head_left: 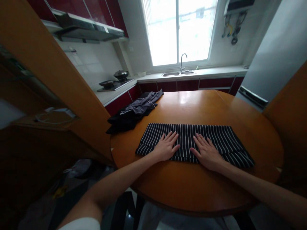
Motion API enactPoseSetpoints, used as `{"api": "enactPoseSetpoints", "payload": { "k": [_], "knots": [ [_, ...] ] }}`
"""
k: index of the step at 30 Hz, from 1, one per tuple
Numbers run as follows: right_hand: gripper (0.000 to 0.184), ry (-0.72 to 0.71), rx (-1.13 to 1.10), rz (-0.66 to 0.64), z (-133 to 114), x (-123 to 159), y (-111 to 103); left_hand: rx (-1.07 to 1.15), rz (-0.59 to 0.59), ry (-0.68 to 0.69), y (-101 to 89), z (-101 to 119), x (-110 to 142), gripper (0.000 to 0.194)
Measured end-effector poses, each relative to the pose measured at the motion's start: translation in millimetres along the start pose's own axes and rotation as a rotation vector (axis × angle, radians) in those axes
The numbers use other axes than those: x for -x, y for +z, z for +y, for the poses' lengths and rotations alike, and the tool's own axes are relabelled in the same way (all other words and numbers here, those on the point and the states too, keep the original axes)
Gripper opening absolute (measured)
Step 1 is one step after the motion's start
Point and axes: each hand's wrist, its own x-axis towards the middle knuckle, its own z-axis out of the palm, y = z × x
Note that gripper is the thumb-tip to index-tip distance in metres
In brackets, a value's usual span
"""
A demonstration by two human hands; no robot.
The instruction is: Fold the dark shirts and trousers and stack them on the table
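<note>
A folded black garment with thin white stripes [216, 137] lies flat across the near half of a round wooden table [203, 108]. My left hand [166, 147] rests palm down on its left part, fingers stretched out and slightly spread. My right hand [206, 151] lies flat beside it on the middle of the cloth, fingers also extended. Neither hand grips anything. The two hands sit close together, thumbs pointing toward each other.
A heap of dark and grey clothes [134, 111] sits at the table's far left edge. A wooden cabinet [48, 73] stands to the left. Behind are a stove with pans [115, 81], a sink [178, 72] under the window, and a fridge [268, 64] at the right.
</note>
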Motion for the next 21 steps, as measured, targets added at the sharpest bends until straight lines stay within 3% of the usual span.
{"api": "enactPoseSetpoints", "payload": {
  "k": [7,13,17,21],
  "knots": [
    [0.076,0.259,0.143,0.037,75.8,58.9,-15.1,-0.12,0.024,-0.22,-7.0,-63.2,74.6,0.066],
    [0.075,0.379,0.112,0.053,111.7,97.6,-23.5,-0.105,0.024,-0.211,-3.7,-101.2,116.9,0.063],
    [0.074,0.501,-0.005,0.131,135.3,91.6,-45.3,-0.076,0.108,-0.25,-16.1,-113.1,109.5,0.066],
    [0.071,0.461,-0.049,0.231,133.7,51.1,-70.2,-0.024,0.163,-0.185,-44.2,-98.2,57.5,0.069]
  ]
}}
